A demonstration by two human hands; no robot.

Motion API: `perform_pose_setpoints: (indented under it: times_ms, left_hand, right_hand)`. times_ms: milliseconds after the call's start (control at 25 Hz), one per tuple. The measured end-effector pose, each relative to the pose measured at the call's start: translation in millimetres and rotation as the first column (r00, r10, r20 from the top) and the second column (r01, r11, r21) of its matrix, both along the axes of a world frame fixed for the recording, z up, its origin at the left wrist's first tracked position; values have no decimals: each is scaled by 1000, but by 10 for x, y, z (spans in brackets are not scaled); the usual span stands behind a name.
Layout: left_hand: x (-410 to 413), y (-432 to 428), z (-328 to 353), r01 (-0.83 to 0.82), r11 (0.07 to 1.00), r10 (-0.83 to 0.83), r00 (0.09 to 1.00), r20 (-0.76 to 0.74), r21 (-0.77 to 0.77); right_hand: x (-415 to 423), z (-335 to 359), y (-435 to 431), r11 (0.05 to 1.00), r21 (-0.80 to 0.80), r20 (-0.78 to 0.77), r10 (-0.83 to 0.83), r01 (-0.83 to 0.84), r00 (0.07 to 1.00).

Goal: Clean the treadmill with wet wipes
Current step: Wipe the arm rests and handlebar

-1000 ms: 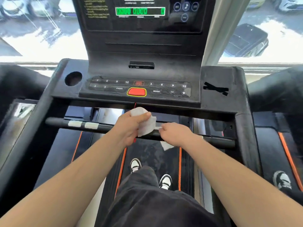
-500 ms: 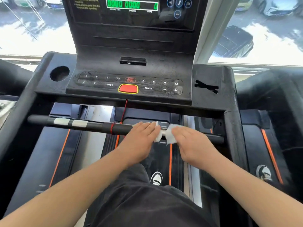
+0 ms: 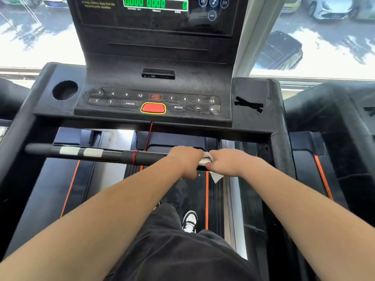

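Two hands on one bar. Our left hand (image 3: 185, 161) is curled over the black handlebar (image 3: 113, 155) of the treadmill (image 3: 182, 82), knuckles up, fingers wrapped over the top. Our right hand (image 3: 228, 162) sits just beside it, almost knuckle to knuckle, fingers clamped round the one wet wipe (image 3: 206, 159), which is bunched on the bar between the two hands. One white corner of it hangs loose below the right hand. Whether the left fingers also catch the wipe's edge, we cannot tell.

Out along the bar to the left we count two white tape bands (image 3: 81, 151), side by side, then one winding of red cord (image 3: 135, 157), whose single strand runs up to the console. Up there: one red button (image 3: 153, 108) ringed in yellow, one round cup hole (image 3: 65, 90) at the left corner, one green display (image 3: 155, 3) at the top edge. Down on the belt, one black-and-white shoe (image 3: 190, 221) shows beside our dark trouser leg.
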State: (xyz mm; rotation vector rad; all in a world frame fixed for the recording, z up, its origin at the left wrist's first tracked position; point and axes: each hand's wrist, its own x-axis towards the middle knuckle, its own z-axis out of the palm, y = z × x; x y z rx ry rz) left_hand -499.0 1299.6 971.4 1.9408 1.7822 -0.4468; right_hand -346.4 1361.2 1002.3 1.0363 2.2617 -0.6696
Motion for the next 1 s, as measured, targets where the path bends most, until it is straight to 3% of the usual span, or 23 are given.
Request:
perform_pose_setpoints:
  times_ms: [120,240,320,400,440,480,520,560,600,640,680,720,800,840,880,960,1000]
  left_hand:
    - [-89,-333,-129,-41,950,-18,983,185,310]
    - [-217,-604,-159,-23,787,-158,958,238,617]
    - [-139,-835,-172,-103,752,-155,932,328,650]
    - [81,-1135,-157,-358,784,51,851,523,507]
    - [178,-1257,-172,-558,751,245,733,635,354]
    - [229,-1302,-275,-762,638,479,502,720,107]
    - [235,-1293,-363,-882,413,688,138,713,-228]
    - [235,-1265,-456,-831,166,770,-226,596,-530]
    - [252,-1229,-507,-700,23,732,-474,488,-714]
    - [268,-1147,-526,-610,-23,681,-590,434,-792]
    - [296,-1046,-502,-569,-20,623,-650,435,-822]
    - [330,-941,-445,-537,-12,550,-708,443,-844]
    - [382,-731,-315,-363,-15,301,-890,342,-932]
    - [376,-664,-312,-283,-24,213,-938,272,-959]
    - [342,-626,-308,-299,-41,226,-932,283,-953]
    - [243,-569,-292,-358,-228,273,-916,294,-905]
    - [269,-564,-260,-415,-209,330,-882,336,-885]
  right_hand:
    - [124,-120,-198,973,225,-100,74,-50,992]
    - [352,-312,-538,871,491,-352,170,27,920]
    - [544,-428,-814,844,531,-465,213,78,859]
    - [662,-414,-1138,914,373,-591,103,159,800]
    - [682,-357,-1281,933,180,-665,-117,311,737]
    - [658,-255,-1356,857,-93,-680,-426,506,596]
    - [628,-234,-1316,597,-424,-539,-771,681,340]
    - [614,-275,-1224,221,-616,-277,-959,756,54]
    - [615,-317,-1150,-73,-693,-60,-986,717,-158]
    - [589,-326,-1087,-248,-737,75,-954,629,-289]
    - [556,-383,-1059,-331,-780,137,-918,530,-372]
    - [486,-370,-1024,-355,-834,165,-891,422,-424]
    - [309,-277,-998,-342,-906,179,-843,248,-508]
    - [213,-266,-960,-365,-916,218,-800,165,-560]
    - [141,-240,-916,-398,-916,288,-753,61,-591]
    - [-4,-229,-832,-489,-865,452,-660,-114,-600]
    - [-48,-270,-807,-523,-842,492,-638,-136,-592]
